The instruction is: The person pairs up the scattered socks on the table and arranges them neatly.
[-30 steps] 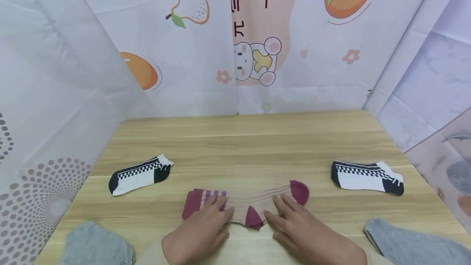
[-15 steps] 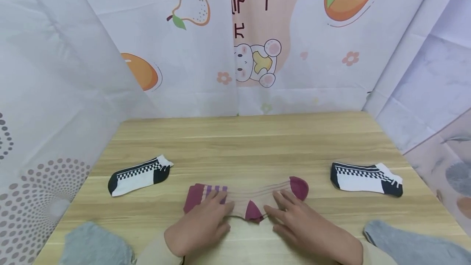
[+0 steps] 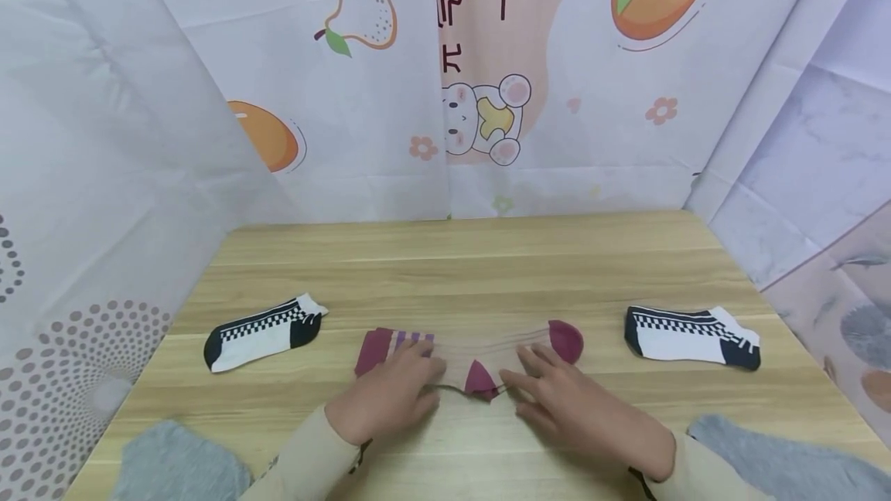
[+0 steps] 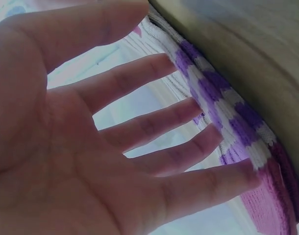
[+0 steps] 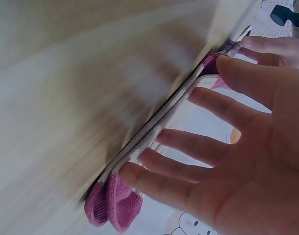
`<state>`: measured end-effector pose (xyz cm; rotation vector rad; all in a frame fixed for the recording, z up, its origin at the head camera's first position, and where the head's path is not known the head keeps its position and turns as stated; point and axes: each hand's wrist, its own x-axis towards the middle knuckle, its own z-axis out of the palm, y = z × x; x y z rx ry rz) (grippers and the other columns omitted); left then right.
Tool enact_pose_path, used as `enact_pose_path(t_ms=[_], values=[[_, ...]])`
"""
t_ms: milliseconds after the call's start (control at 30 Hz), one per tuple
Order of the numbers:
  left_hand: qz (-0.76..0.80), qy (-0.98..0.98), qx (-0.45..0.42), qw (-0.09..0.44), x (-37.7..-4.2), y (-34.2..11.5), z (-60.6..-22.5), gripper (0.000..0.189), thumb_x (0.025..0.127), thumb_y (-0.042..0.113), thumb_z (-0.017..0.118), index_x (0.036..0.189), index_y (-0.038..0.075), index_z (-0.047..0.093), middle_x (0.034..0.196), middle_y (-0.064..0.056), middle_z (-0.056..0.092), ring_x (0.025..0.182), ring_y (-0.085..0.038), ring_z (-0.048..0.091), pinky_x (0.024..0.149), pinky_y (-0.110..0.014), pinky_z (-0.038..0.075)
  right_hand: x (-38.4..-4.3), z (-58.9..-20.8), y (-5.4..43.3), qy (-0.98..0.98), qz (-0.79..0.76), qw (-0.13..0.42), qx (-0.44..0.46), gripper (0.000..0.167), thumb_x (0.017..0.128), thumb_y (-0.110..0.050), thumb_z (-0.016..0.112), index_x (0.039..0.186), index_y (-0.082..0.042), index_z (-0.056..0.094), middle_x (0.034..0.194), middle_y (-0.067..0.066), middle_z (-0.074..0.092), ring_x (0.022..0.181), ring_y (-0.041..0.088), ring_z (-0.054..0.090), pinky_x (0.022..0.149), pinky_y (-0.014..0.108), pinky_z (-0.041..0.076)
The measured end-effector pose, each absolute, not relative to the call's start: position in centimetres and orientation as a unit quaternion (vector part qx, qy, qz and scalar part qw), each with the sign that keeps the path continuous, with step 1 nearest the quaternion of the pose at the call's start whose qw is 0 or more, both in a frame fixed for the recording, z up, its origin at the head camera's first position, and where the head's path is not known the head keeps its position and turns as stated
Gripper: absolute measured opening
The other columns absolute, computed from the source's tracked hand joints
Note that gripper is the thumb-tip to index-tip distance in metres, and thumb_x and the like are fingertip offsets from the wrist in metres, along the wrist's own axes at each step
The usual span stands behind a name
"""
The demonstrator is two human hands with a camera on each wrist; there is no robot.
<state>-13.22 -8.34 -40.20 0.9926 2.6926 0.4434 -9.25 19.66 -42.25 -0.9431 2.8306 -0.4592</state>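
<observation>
A pair of beige socks (image 3: 455, 366) with maroon cuff, heel and toe and purple stripes lies flat on the table, one sock on top of the other. My left hand (image 3: 390, 391) rests its fingertips on the striped cuff end, fingers spread and nearly straight. On the toe half, my right hand (image 3: 578, 400) touches the fabric with spread fingers. Both layers show edge-on beside the fingertips in the left wrist view, where the purple bands (image 4: 213, 95) stand out, and in the right wrist view, where the maroon toes (image 5: 117, 203) appear.
A black-and-white checked sock (image 3: 264, 332) lies at the left, a similar one (image 3: 689, 337) at the right. Grey socks (image 3: 181, 462) sit at the front left, with more grey fabric (image 3: 786, 458) at the front right. Printed curtains (image 3: 348, 114) border the wooden table (image 3: 473, 261).
Both hands have slid the beige and maroon socks forward, away from the body, along the table. The checked and grey socks have stayed in place.
</observation>
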Motion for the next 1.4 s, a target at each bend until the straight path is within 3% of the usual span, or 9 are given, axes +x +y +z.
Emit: enact_pose_path(t_ms=[233, 533, 767, 1033, 1133, 1233, 1400], values=[[0.160, 0.920, 0.336, 0.121, -14.5, -7.9, -40.4, 0.029, 0.090, 0.018, 0.070, 0.115, 0.005, 0.068, 0.138, -0.023, 0.053, 0.138, -0.043, 0.040, 0.114, -0.058, 0.028, -10.4, -42.2, 19.9, 0.936, -0.163, 0.066, -0.304, 0.044, 0.096, -0.029, 0.065, 0.136, -0.013, 0.061, 0.147, 0.029, 0.042, 0.134, 0.051, 0.040, 0.103, 0.063, 0.039], [0.163, 0.921, 0.333, 0.121, -16.2, -7.3, -40.5, 0.030, 0.091, 0.017, 0.068, 0.118, 0.004, 0.068, 0.138, -0.021, 0.055, 0.137, -0.040, 0.042, 0.112, -0.054, 0.034, -12.3, -42.5, 20.3, 0.934, -0.159, 0.050, -0.315, 0.038, 0.095, -0.027, 0.066, 0.129, -0.010, 0.065, 0.137, 0.022, 0.052, 0.126, 0.041, 0.048, 0.101, 0.055, 0.045], [0.179, 0.923, 0.320, 0.117, -17.5, -7.4, -40.6, 0.028, 0.089, 0.013, 0.068, 0.115, 0.003, 0.069, 0.131, -0.018, 0.060, 0.133, -0.039, 0.047, 0.107, -0.051, 0.041, -13.9, -42.2, 20.0, 0.925, -0.164, 0.025, -0.343, 0.031, 0.094, -0.020, 0.068, 0.122, -0.008, 0.067, 0.113, 0.011, 0.057, 0.111, 0.032, 0.054, 0.093, 0.048, 0.051], [0.171, 0.924, 0.320, 0.124, -19.9, -7.1, -40.7, 0.030, 0.090, 0.016, 0.067, 0.118, 0.005, 0.068, 0.121, -0.010, 0.062, 0.113, -0.026, 0.053, 0.099, -0.044, 0.045, -16.2, -42.3, 20.1, 0.922, -0.178, 0.014, -0.343, 0.028, 0.091, -0.014, 0.070, 0.117, -0.006, 0.068, 0.106, 0.009, 0.059, 0.100, 0.027, 0.057, 0.086, 0.046, 0.052], [0.172, 0.923, 0.315, 0.136, -20.9, -6.9, -40.8, 0.032, 0.090, 0.017, 0.068, 0.121, 0.005, 0.067, 0.122, -0.010, 0.062, 0.114, -0.026, 0.053, 0.099, -0.044, 0.044, -17.0, -42.3, 20.1, 0.925, -0.184, 0.028, -0.331, 0.027, 0.092, -0.013, 0.068, 0.118, -0.005, 0.067, 0.109, 0.011, 0.060, 0.103, 0.027, 0.057, 0.088, 0.047, 0.051], [0.179, 0.920, 0.315, 0.149, -22.2, -6.8, -40.9, 0.034, 0.091, 0.017, 0.069, 0.123, 0.005, 0.065, 0.129, -0.015, 0.061, 0.127, -0.032, 0.050, 0.103, -0.045, 0.043, -17.8, -42.3, 20.3, 0.930, -0.187, 0.046, -0.313, 0.029, 0.094, -0.015, 0.067, 0.121, -0.005, 0.065, 0.120, 0.016, 0.060, 0.115, 0.033, 0.056, 0.097, 0.051, 0.048], [0.177, 0.911, 0.335, 0.162, -24.7, -6.4, -40.8, 0.034, 0.090, 0.016, 0.071, 0.121, 0.002, 0.066, 0.111, -0.012, 0.064, 0.106, -0.028, 0.059, 0.089, -0.041, 0.049, -19.7, -42.5, 20.4, 0.933, -0.183, 0.046, -0.307, 0.028, 0.094, -0.016, 0.067, 0.119, -0.005, 0.065, 0.121, 0.017, 0.060, 0.119, 0.037, 0.054, 0.101, 0.053, 0.045]])
